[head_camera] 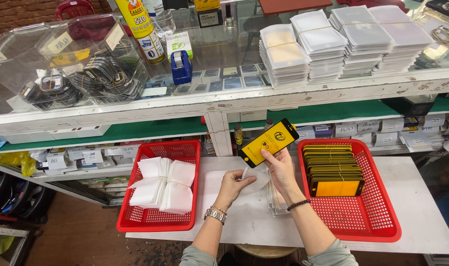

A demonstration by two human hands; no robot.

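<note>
My right hand (281, 170) holds up a flat yellow-and-black rectangular card (268, 142), tilted, above the white table (421, 216). My left hand (233, 184) grips a thin translucent white sleeve (254, 178) just below the card. A short stack of more white sleeves (272, 202) lies under my right wrist. The red basket (377, 216) to the right carries a row of the same yellow-and-black cards (334, 169). The red basket (136, 224) to the left carries banded bundles of white sleeves (163, 184).
A glass-topped counter (303, 93) stands behind the table, with stacks of packed sleeves (333, 44), a blue tape dispenser (181, 66), a yellow spray can (141, 29) and clear bags of coiled items (86, 69). Small labelled boxes (86, 157) fill the shelves below.
</note>
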